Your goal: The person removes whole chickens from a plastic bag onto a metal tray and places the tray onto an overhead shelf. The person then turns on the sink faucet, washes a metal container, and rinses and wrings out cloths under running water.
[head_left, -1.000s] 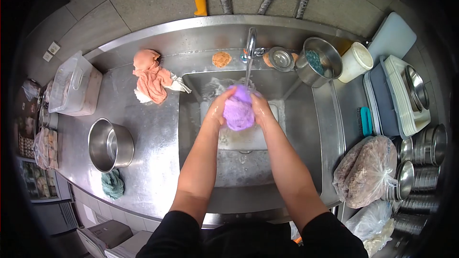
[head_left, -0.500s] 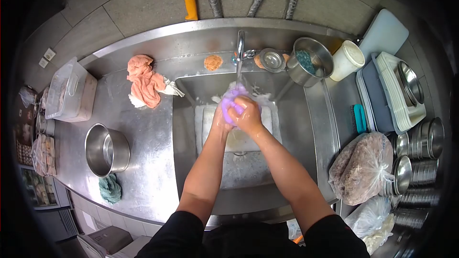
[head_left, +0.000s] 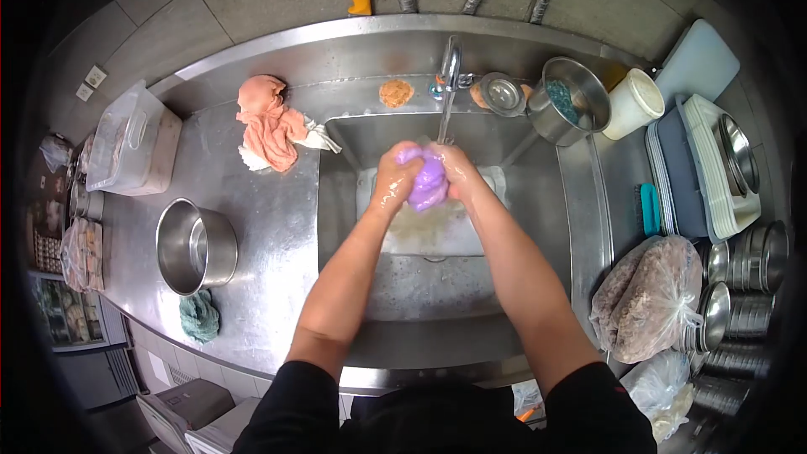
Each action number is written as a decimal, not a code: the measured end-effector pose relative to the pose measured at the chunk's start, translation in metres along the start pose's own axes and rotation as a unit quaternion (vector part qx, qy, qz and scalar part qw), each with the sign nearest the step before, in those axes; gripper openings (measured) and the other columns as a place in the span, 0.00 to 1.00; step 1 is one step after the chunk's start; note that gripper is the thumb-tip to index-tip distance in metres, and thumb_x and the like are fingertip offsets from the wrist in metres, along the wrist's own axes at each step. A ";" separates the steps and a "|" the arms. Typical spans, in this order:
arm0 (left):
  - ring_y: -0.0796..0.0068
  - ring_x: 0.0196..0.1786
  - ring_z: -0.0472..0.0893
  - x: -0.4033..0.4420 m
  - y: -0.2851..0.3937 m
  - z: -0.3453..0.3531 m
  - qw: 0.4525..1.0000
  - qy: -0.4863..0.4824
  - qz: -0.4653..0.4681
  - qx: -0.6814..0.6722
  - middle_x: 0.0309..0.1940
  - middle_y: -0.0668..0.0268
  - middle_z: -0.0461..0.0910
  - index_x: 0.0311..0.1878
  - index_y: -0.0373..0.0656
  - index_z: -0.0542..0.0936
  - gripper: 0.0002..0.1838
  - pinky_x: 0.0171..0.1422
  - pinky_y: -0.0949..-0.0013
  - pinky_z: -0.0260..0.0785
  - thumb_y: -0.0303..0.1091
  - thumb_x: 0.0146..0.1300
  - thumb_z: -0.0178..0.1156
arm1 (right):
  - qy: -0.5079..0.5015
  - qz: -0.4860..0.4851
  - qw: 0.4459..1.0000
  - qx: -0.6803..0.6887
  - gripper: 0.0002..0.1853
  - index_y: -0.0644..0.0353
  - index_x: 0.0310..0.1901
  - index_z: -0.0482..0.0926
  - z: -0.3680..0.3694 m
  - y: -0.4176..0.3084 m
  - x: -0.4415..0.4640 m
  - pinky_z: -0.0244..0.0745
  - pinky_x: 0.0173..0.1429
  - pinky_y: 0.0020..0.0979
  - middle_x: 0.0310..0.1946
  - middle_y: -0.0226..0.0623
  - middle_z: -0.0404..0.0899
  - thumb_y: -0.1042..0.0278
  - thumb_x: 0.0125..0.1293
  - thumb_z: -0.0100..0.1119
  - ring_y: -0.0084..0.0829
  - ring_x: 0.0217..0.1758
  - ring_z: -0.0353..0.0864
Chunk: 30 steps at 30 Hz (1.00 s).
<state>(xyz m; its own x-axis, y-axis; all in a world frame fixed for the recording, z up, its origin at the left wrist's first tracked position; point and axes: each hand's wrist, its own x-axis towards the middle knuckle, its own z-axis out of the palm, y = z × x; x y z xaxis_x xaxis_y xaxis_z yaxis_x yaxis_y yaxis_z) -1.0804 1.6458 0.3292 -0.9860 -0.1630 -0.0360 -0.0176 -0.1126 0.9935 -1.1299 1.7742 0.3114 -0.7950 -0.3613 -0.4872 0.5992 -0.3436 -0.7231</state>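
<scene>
A wet purple cloth (head_left: 429, 185) is bunched between my hands over the sink (head_left: 538, 202). My left hand (head_left: 395, 178) is closed around its left side, with the fingers curled into the folds. On the other side my right hand (head_left: 458, 170) grips the cloth just under the faucet (head_left: 451, 63), whose water runs onto it. Some fingers of the right hand are hidden behind the cloth. Below the hands, cloudy water covers a pale, flat thing in the sink that I cannot make out.
Left of the sink are a pink cloth (head_left: 273, 130), a steel pot (head_left: 197, 248), a green cloth (head_left: 199, 317) and a plastic tub (head_left: 134, 143). To the right are a pot with a scouring pad (head_left: 561, 101), a teal brush (head_left: 649, 208), trays (head_left: 702, 168) and a filled bag (head_left: 651, 298).
My hands have moved apart to opposite sides of the purple cloth, which now hangs lower between them. Earlier the right hand was pressed over it. The whole view has shifted slightly.
</scene>
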 end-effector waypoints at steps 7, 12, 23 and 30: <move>0.73 0.40 0.76 0.043 0.031 -0.119 0.962 0.159 0.188 0.114 0.36 0.65 0.77 0.41 0.39 0.77 0.12 0.48 0.70 0.68 0.31 0.54 0.59 | 0.039 0.008 0.942 -0.334 0.24 0.57 0.49 0.73 -0.052 0.009 0.031 0.70 0.55 0.34 0.45 0.37 0.77 0.48 0.59 0.62 0.33 0.49 0.76; 0.66 0.52 0.76 0.056 0.093 -0.233 0.894 0.289 0.140 0.313 0.49 0.54 0.77 0.59 0.35 0.71 0.30 0.58 0.67 0.65 0.47 0.60 0.60 | 0.063 0.057 0.751 -0.655 0.39 0.61 0.64 0.64 -0.158 0.108 0.017 0.59 0.69 0.36 0.62 0.48 0.68 0.46 0.56 0.63 0.44 0.67 0.65; 0.50 0.67 0.65 0.027 0.049 -0.244 0.632 0.400 0.021 0.663 0.65 0.45 0.63 0.71 0.44 0.55 0.44 0.69 0.59 0.56 0.46 0.54 0.65 | -0.013 0.102 0.698 -0.709 0.25 0.54 0.46 0.82 -0.209 0.192 0.028 0.73 0.55 0.36 0.42 0.45 0.82 0.43 0.56 0.59 0.39 0.49 0.81; 0.62 0.57 0.75 -0.011 -0.015 -0.073 0.951 0.114 0.023 0.286 0.56 0.52 0.73 0.60 0.34 0.69 0.29 0.60 0.65 0.66 0.44 0.62 0.60 | 0.071 -0.197 0.656 -0.725 0.26 0.61 0.43 0.81 -0.078 0.014 0.015 0.74 0.50 0.31 0.36 0.41 0.82 0.42 0.58 0.60 0.36 0.40 0.82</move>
<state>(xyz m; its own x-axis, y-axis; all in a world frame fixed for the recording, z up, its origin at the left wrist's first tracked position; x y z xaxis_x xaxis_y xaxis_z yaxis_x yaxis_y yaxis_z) -1.0576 1.5774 0.3071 -0.9272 -0.3710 0.0521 -0.1265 0.4408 0.8887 -1.1401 1.8312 0.2559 -0.9238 -0.3723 -0.0897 -0.2926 0.8372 -0.4620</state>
